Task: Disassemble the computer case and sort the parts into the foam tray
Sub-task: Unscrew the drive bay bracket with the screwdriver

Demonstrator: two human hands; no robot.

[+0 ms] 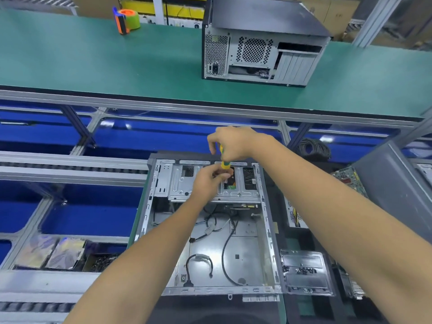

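— While the opened grey metal computer case (pixel 210 230) lies flat on the near bench, where are the hands?
— Both at its far end, over the silver drive cage (pixel 205 183). The right hand (pixel 231 142) is curled round the handle of a yellow-and-green screwdriver (pixel 225 160), held upright. The left hand (pixel 208 181) pinches the tool lower down, near the shaft.
— Anything else about?
— Loose black cables (pixel 228 249) inside the case, a second closed dark tower case (pixel 261 40) on the far green bench (pixel 93 61), and a green tape dispenser (pixel 127 21) far left.
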